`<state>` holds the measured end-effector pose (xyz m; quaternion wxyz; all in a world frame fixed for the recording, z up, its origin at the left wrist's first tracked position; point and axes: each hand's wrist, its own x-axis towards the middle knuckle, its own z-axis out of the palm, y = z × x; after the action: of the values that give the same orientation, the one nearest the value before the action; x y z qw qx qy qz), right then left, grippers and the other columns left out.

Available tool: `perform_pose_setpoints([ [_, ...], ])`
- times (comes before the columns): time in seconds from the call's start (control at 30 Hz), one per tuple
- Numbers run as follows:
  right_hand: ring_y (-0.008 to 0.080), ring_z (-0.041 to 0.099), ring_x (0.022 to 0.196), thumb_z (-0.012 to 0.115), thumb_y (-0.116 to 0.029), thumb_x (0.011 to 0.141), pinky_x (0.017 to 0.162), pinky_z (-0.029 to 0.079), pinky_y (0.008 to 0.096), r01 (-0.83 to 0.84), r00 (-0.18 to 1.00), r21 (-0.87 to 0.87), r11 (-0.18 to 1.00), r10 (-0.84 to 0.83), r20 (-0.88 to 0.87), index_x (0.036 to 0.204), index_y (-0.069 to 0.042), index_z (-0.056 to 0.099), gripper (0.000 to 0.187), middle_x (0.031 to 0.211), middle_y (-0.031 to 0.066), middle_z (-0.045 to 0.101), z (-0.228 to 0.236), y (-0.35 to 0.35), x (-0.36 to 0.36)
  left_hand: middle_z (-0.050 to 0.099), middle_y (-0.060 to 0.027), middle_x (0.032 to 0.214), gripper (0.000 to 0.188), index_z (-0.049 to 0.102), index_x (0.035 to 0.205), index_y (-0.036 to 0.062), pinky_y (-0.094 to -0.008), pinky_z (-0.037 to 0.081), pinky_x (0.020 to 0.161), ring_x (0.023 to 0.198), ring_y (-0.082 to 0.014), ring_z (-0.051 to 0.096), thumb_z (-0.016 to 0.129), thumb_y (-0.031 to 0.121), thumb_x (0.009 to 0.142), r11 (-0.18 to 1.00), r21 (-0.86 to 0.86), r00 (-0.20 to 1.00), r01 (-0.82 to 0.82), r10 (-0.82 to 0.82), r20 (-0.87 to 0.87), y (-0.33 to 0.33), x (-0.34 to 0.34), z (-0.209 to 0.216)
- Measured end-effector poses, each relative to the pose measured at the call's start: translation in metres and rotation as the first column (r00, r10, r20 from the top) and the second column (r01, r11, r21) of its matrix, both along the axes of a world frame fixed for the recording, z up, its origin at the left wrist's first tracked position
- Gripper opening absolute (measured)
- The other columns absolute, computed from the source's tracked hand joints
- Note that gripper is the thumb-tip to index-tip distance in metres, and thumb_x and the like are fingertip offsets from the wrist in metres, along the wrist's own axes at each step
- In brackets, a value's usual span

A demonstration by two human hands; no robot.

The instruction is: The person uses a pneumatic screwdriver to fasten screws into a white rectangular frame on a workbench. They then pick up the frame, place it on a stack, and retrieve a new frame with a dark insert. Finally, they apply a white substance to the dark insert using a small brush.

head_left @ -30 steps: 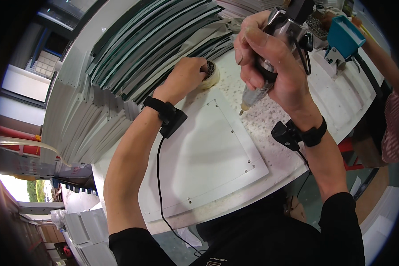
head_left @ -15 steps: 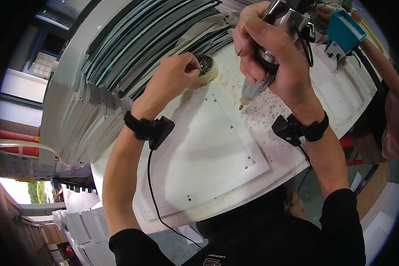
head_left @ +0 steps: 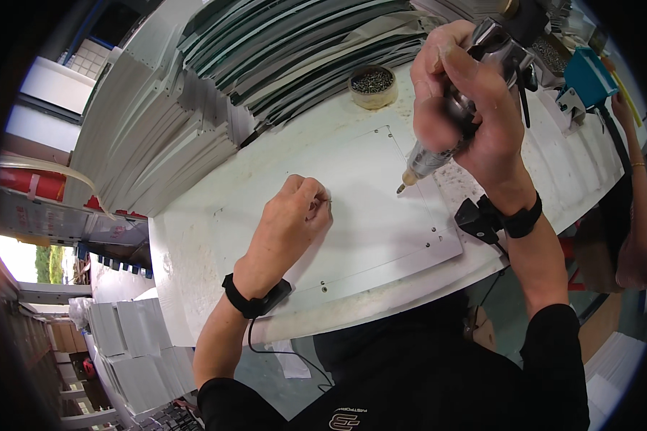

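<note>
While the right hand [head_left: 482, 108] holds the driver [head_left: 431, 161] aslant, its long axis runs from upper right down to the left, and the bit [head_left: 401, 190] points at the white sheet [head_left: 359, 223] lying flat on the table [head_left: 176, 287] beneath both hands. The left hand [head_left: 287, 223] is over the sheet's left part, its fingertips to the left of the bit and well apart from it. Of the two, the left hand is nearer the sheet's left end, and the right hand nearer the line of fasteners [head_left: 433, 230] along its right side.

The left fingers are curled, thumb and fingertips drawn together — whether they pinch anything, or touch the sheet, I cannot tell. The right fingers are wrapped firmly round the driver's body. Its bit appears to be above the sheet, though contact is unclear.

Half a second ago the left hand was at the rim of the cup [head_left: 375, 100]; now the cup stands free of it, beyond the sheet and near the stack [head_left: 295, 61]. The bit, then seen over the table just beside the sheet's right edge, now shows inside that edge — the camera's view has shifted as well.
</note>
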<state>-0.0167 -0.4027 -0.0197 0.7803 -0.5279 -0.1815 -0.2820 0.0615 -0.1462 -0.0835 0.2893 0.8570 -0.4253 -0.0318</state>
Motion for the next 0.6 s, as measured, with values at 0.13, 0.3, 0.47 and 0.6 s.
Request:
perform_pose_setpoints([
  [0.13, 0.0074, 0.042, 0.042, 0.051, -0.029, 0.106, 0.040, 0.040, 0.0255, -0.040, 0.999, -0.003, 0.999, 0.040, 0.019, 0.098, -0.005, 0.049, 0.025, 0.078, 0.0083, 0.055, 0.002, 0.012, 0.003, 0.066, -0.0113, 0.087, 0.011, 0.059, 0.097, 0.0018, -0.0313, 0.054, 0.068, 0.075, -0.0221, 0.067, 0.066, -0.002, 0.090, 0.993, -0.044, 0.992, -0.112, 0.110, -0.057, 0.021, -0.001, 0.002],
  [0.3, 0.0072, 0.044, 0.042, 0.055, -0.031, 0.104, 0.041, 0.040, 0.0243, -0.111, 0.993, 0.046, 0.993, 0.109, 0.042, 0.096, -0.005, 0.052, 0.028, 0.074, 0.0070, 0.057, 0.021, 0.034, 0.016, 0.068, -0.0051, 0.084, 0.005, 0.064, 0.101, -0.0001, -0.0271, 0.053, 0.068, 0.074, -0.0116, 0.063, 0.065, 0.000, 0.096, 0.956, -0.180, 0.924, -0.230, 0.157, -0.348, 0.048, 0.004, 0.002],
  [0.47, 0.0115, 0.048, 0.040, 0.053, -0.033, 0.107, 0.037, 0.046, 0.0284, -0.289, 0.955, 0.041, 0.956, 0.285, 0.082, 0.091, -0.003, 0.050, 0.034, 0.073, 0.0108, 0.060, 0.041, 0.052, 0.043, 0.068, -0.0033, 0.087, 0.008, 0.067, 0.102, -0.0015, -0.0250, 0.053, 0.069, 0.075, -0.0087, 0.062, 0.066, 0.006, 0.100, 0.949, -0.130, 0.789, -0.287, 0.158, -0.593, 0.063, 0.004, 0.015],
  [0.6, 0.0118, 0.049, 0.040, 0.052, -0.033, 0.107, 0.038, 0.046, 0.0293, -0.386, 0.922, 0.215, 0.897, 0.385, 0.048, 0.093, -0.003, 0.049, 0.033, 0.076, 0.0111, 0.061, 0.053, 0.079, 0.061, 0.067, -0.0021, 0.088, 0.012, 0.066, 0.102, -0.0007, -0.0242, 0.054, 0.070, 0.078, -0.0077, 0.062, 0.067, 0.012, 0.102, 0.945, -0.175, 0.776, -0.275, 0.111, -0.620, 0.072, 0.012, 0.009],
])
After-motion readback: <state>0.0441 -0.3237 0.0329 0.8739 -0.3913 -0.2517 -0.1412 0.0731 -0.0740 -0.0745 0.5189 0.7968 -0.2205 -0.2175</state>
